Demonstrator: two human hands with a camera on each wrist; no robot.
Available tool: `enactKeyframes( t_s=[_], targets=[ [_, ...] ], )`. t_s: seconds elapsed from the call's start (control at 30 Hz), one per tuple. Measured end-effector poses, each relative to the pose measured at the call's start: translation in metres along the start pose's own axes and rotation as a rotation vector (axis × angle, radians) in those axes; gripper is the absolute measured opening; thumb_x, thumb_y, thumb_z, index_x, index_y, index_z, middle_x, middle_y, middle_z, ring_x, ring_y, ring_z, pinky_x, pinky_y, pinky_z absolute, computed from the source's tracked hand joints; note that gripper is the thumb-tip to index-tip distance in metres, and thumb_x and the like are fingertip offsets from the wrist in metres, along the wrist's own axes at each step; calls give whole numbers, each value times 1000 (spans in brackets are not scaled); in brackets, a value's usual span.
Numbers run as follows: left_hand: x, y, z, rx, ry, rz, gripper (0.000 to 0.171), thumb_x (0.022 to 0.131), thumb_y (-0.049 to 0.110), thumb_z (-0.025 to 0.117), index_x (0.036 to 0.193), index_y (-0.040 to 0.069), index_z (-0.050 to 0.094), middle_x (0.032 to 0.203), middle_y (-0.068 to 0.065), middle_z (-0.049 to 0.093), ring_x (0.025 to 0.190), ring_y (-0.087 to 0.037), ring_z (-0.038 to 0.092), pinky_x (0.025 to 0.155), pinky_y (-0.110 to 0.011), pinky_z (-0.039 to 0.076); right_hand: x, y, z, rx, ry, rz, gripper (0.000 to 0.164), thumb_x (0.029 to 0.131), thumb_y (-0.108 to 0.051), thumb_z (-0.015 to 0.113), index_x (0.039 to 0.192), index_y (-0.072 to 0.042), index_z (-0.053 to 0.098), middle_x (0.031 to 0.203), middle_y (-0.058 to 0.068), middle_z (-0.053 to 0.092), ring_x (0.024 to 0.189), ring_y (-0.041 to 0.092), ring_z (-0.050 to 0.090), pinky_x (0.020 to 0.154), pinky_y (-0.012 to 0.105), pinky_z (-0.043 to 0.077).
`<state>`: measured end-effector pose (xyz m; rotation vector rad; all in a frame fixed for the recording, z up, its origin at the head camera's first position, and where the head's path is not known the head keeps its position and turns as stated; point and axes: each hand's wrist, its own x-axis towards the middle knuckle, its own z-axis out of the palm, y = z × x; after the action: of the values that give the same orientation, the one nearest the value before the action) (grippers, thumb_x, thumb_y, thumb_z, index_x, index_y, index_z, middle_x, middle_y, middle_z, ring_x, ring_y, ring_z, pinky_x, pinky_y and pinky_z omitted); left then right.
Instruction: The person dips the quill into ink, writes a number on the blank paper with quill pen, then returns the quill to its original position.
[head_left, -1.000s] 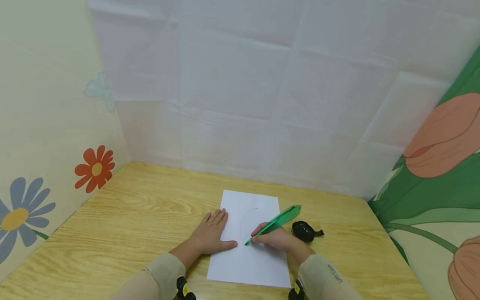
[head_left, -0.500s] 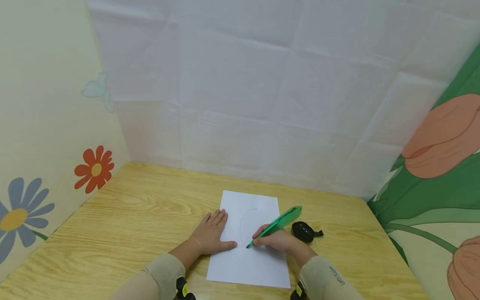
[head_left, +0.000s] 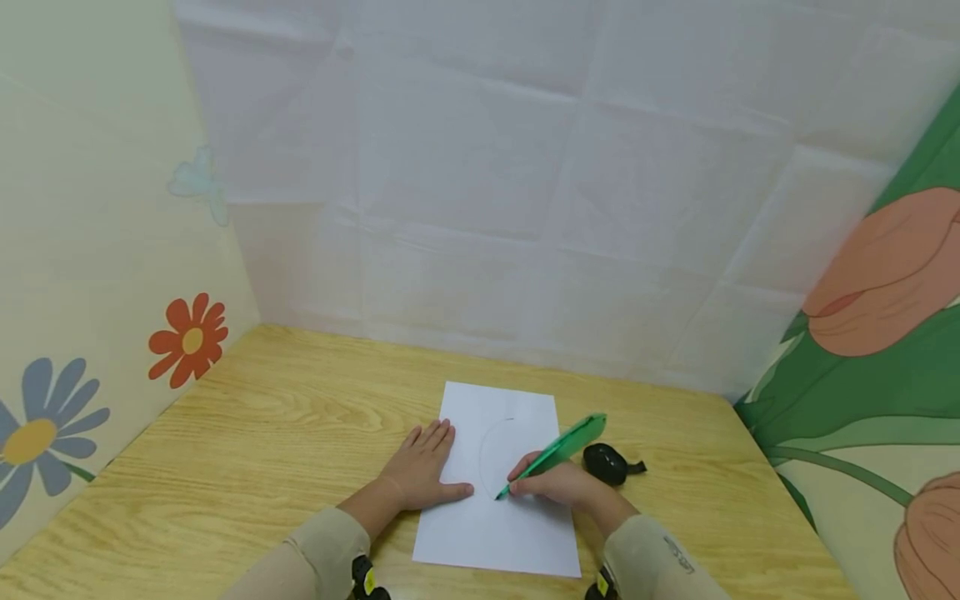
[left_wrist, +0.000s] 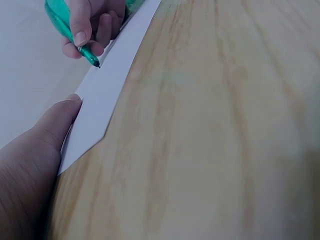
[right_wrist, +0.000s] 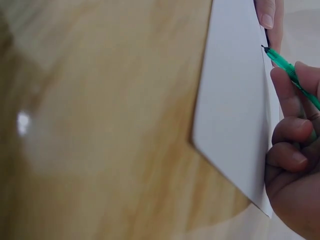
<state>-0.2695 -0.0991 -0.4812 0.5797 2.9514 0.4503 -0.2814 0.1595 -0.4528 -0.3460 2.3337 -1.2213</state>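
Observation:
A white sheet of paper [head_left: 480, 533] lies on the wooden table, with a thin dark curved line on it that bows out to the left. My left hand [head_left: 422, 472] is spread flat over the paper's left edge, thumb pointing inward. With thumb and fingers my right hand [head_left: 555, 482] pinches a green pen [head_left: 562, 447] near its lower end; the pen's broad, flat top leans up to the right. Its dark tip is at the lower end of the curve. The left wrist view shows the green pen [left_wrist: 89, 54] above the paper [left_wrist: 107, 95].
Right of the paper, close behind my right wrist, sits a shiny black rounded object [head_left: 605, 463] with a short strap-like end. The wooden table [head_left: 300, 408] meets a creased white backdrop [head_left: 465, 208] at the back. Flower-patterned panels stand on both sides.
My right hand has moved the green pen slightly down and to the right, and the curved line has grown longer. The left hand has stayed in place.

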Motion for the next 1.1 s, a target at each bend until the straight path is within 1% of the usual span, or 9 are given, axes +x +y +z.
enactKeyframes(
  t_s=[0.13, 0.3, 0.57, 0.83, 0.97, 1.1],
  targets=[
    [-1, 1, -2, 3, 2, 0, 104, 86, 72, 52, 154, -2, 25, 163, -16, 20, 153, -31, 16, 123, -52, 10, -1, 0, -1, -11, 0, 13, 22, 83, -23, 77, 99, -8, 72, 81, -9, 68, 73, 13, 46, 69, 27, 38],
    [0, -1, 0, 9, 7, 13, 104, 86, 73, 52, 153, -2, 25, 163, -17, 20, 152, -31, 17, 123, -52, 12, -2, 1, -2, -21, 2, 24, 22, 83, -26, 78, 98, -11, 72, 80, -10, 66, 72, 12, 46, 68, 26, 39],
    [-1, -2, 0, -6, 14, 33, 107, 84, 75, 51, 152, -4, 26, 162, -19, 22, 152, -32, 18, 123, -52, 11, -3, 6, -3, -12, 15, 5, 23, 82, -22, 78, 98, -8, 72, 75, -10, 62, 69, 12, 44, 65, 25, 37],
    [0, -3, 4, 11, 17, 24, 107, 85, 75, 49, 154, -2, 23, 163, -17, 19, 153, -30, 15, 124, -51, 9, -4, 7, -5, 5, 5, 12, 22, 83, -20, 77, 99, -6, 71, 73, -11, 62, 65, 12, 43, 63, 24, 37],
    [-1, -1, 1, 16, 10, 19, 106, 85, 75, 50, 153, -2, 25, 163, -17, 21, 153, -31, 17, 123, -51, 11, -6, 8, -7, 22, 6, 10, 23, 83, -19, 77, 99, -5, 71, 72, -11, 62, 62, 11, 41, 60, 22, 36],
    [-1, 0, -1, 27, 1, 6, 104, 86, 75, 50, 154, -1, 25, 163, -15, 21, 153, -29, 17, 124, -50, 12, -7, 8, -9, 26, 4, 5, 23, 84, -19, 76, 100, -4, 70, 72, -10, 60, 63, 12, 41, 60, 22, 35]
  ],
)
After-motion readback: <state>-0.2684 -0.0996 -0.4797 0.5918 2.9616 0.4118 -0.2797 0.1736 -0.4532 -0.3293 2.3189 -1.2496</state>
